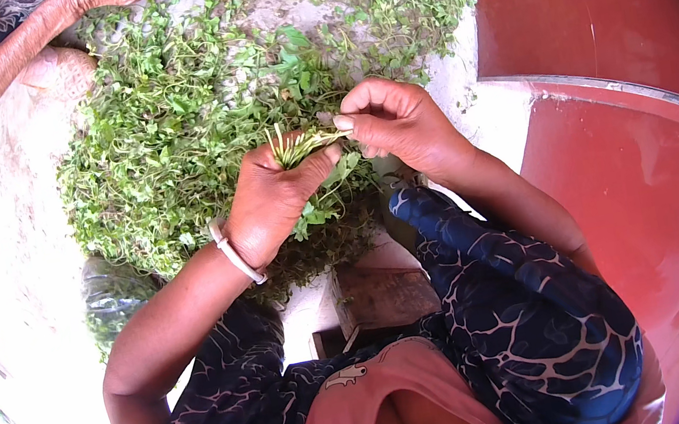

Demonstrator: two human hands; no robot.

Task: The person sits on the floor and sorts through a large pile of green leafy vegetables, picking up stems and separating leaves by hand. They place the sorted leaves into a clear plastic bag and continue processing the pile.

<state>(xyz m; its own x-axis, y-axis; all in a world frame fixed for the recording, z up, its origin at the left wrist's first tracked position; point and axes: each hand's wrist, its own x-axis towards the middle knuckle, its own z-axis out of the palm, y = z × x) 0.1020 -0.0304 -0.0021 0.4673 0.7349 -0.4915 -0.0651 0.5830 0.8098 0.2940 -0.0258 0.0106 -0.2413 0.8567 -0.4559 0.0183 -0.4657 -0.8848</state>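
Note:
A bunch of thin green stems (299,144) is gripped in my left hand (273,192), with the pale cut ends sticking up past the thumb and leaves hanging below the fist. A white bangle circles that wrist. My right hand (398,123) pinches at the stem ends between thumb and forefinger, right beside the left thumb; the other fingers are curled. Beneath both hands spreads a broad heap of leafy greens (157,144), loose and tangled on the pale floor.
At the upper left another person's forearm (19,68) and hand reach over the heap. A clear plastic bag (115,294) lies at its left edge. Red panels (594,16) with a metal strip stand on the right. A brown wooden piece (385,294) sits between my knees.

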